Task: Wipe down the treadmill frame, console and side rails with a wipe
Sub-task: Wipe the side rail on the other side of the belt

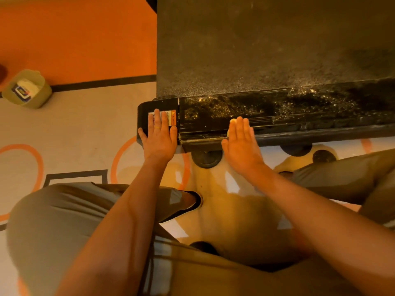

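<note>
Yellow wipe | flat right hand presses | gritty black side rail

Tub on floor, left of treadmill

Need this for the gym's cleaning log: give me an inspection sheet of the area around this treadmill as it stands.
Surface: side rail is dark and speckled with shiny flecks; the belt beside it looks dusty.
Job's things: wipe is mostly hidden under the right hand, with only a pale edge showing at the fingertips.
Clutter: green tub on the floor to the left, holding a packet and something white.
Hands: left hand lies flat on the end cap, partly over its warning label; right hand is flat, pressing the wipe on the rail.
Cables: nothing seen.
Surroundings: orange and beige floor with circle markings.
</note>
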Demonstrator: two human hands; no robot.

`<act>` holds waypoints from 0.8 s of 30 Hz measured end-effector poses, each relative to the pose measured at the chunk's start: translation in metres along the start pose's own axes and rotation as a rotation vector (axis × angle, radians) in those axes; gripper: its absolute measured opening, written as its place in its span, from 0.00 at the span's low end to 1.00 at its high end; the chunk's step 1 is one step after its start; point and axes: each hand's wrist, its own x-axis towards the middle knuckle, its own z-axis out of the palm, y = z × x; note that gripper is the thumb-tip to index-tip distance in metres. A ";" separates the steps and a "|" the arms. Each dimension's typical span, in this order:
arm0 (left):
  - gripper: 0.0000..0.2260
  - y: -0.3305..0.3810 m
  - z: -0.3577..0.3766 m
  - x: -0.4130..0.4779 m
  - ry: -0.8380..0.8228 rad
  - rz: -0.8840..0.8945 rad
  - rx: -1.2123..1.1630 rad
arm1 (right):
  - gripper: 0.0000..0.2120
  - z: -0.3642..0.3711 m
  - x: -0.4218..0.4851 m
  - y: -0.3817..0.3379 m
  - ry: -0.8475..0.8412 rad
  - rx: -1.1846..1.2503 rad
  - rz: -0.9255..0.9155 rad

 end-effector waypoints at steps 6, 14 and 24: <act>0.26 -0.004 -0.001 0.001 -0.003 0.009 -0.010 | 0.32 0.002 0.013 -0.070 -0.066 0.021 -0.214; 0.26 -0.004 0.000 0.003 -0.028 -0.008 -0.019 | 0.30 -0.005 0.040 -0.098 -0.116 0.016 -0.269; 0.26 0.000 0.001 0.002 -0.020 -0.027 -0.014 | 0.30 -0.007 0.027 -0.052 -0.076 0.021 -0.112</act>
